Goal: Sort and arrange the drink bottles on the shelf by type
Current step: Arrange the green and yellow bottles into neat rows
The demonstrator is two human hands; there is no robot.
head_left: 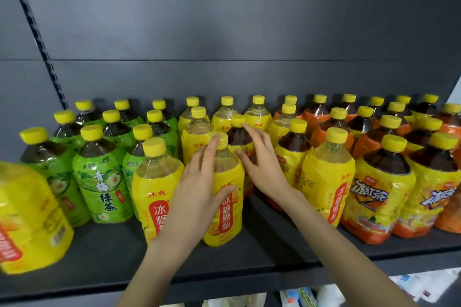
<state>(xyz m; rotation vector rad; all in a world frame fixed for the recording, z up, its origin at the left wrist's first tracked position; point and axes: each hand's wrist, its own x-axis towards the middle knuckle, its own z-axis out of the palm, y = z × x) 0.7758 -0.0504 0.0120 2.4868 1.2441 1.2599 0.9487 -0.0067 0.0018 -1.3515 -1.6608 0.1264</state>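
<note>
Drink bottle [228,212] of glossy yellow plastic is standing on the matte shelf [274,254]; left hand [197,187] is resting flat on it, right hand [262,164] is spreading wide beside.

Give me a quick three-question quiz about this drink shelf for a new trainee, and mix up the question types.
1. True or false: the green-label bottles stand at the right end of the shelf.
2. Pick one: the left hand touches a front bottle that holds A) dark tea, B) pale clear drink, C) green juice.
3. Fill in: every bottle cap in view is ____.

Key: 1 false, they stand towards the left. 2 B. 3 yellow.
</note>
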